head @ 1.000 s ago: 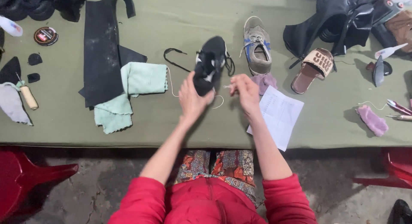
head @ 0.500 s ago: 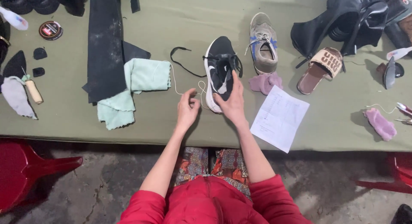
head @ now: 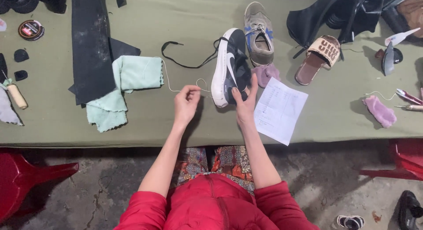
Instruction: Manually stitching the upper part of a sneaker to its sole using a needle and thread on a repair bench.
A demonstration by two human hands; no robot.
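Shoe: black trainer with white sole (head: 231,67) lies on its side at the centre of the green-covered worktop (head: 185,120), toe toward 12 o'clock, heel toward 6 o'clock.
Right hand: right hand (head: 245,103) sits at the shoe's 5 o'clock; thumb and fingers (head: 254,82) closed around the heel end, grasping the shoe.
Left hand: left hand (head: 186,102) lies at the shoe's 9 o'clock, just beside it; fingertips pinched together on a thin pale thread (head: 169,82).
Thread: runs from the pinch toward the shoe and loops out toward 10 o'clock, to the edge of the cloth.
Lace: loose black shoelace (head: 185,58) trails from the shoe toward 10 o'clock.
Cloth: mint-green folded cloth (head: 125,87) at the left hand's 9 o'clock, partly over a long black rubber sheet (head: 90,45).
Second shoe: grey trainer with blue laces (head: 259,34) at 1 o'clock, touching the black one.
Paper: white printed sheet (head: 280,110) at 4 o'clock, just beside the right hand.
Sandal: tan slide sandal (head: 318,58) at 3 o'clock, well apart.
Lilac rag: small pale purple rag (head: 269,73) between grey trainer and paper.
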